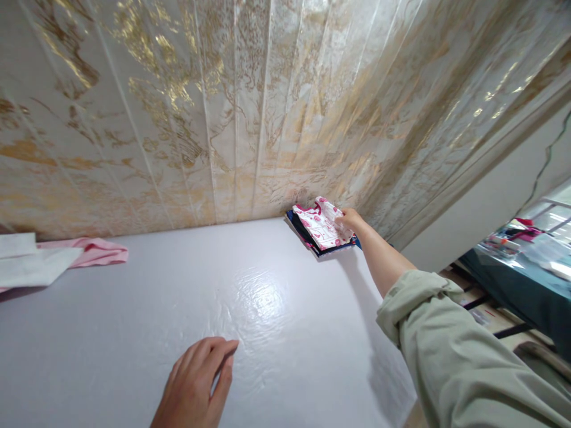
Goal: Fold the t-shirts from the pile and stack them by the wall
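My right hand point(351, 220) reaches to the far right of the white table point(285, 309). Its thumb and fingers grip the edge of a folded white shirt point(322, 223) with pink prints and a dark pink neckline. Beneath that shirt lie dark folded clothes point(300, 229), stacked against the curtain. My left hand point(196, 380) hovers over or rests on the near part of the table, loosely curled. A gap shows between its thumb and fingers, and nothing is in it.
Along the back edge hangs a gold-patterned curtain point(236, 113). Pink cloth point(102, 251) and white cloth point(40, 266) lie at the far left. To the right, beyond a white panel, stands another table with a dark green cover point(513, 279) and assorted items.
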The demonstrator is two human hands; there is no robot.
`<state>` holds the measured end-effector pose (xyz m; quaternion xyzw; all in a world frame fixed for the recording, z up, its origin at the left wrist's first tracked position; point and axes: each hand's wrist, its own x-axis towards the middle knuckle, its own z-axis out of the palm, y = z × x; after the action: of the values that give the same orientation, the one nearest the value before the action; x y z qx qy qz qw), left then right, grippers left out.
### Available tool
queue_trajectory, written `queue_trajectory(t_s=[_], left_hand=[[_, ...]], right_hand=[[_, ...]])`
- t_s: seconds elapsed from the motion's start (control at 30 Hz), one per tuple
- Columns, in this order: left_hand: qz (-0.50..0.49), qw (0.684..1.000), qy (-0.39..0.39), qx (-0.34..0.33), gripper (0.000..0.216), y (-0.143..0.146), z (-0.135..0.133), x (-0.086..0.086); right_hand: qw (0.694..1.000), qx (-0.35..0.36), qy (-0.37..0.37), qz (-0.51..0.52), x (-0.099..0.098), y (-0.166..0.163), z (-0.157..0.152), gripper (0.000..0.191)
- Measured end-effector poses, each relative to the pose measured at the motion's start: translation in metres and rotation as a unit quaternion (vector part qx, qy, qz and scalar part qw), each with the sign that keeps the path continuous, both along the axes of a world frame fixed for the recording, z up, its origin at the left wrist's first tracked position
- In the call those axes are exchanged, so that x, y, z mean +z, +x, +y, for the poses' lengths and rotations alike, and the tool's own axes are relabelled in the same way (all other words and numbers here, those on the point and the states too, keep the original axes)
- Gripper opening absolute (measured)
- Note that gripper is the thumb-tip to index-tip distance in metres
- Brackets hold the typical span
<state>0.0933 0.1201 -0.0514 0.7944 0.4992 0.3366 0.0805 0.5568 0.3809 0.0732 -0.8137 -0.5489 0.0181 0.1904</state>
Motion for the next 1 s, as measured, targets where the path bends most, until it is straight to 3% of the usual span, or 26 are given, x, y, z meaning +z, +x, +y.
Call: queue_trajectory(t_s=[0.17,0.37,0.77,1.0], left_hand=[[0.007,1.0,-0.006,-0.002,0.025,-0.002,0.001,-0.004],[0.01,1.0,-0.018,-0.001,0.025,-0.002,0.002,-0.004],[0.006,1.0,0.017,-0.009,0.024,-0.005,0.005,-0.007],[0.012,0.999,0.031,-0.012,0.023,-0.005,0.005,-0.005]], right_hand=[[0.998,-0.05,0.019,-0.036,-0.01,0.014,-0.005,0.026],[0.997,-0.041,0.044,-0.048,-0.018,0.021,-0.009,0.028],[0.995,-0.079,0.019,0.059,-0.038,0.046,-0.021,0.012],[0.993,-0.088,0.037,0.07,-0.048,0.052,-0.012,0.015]])
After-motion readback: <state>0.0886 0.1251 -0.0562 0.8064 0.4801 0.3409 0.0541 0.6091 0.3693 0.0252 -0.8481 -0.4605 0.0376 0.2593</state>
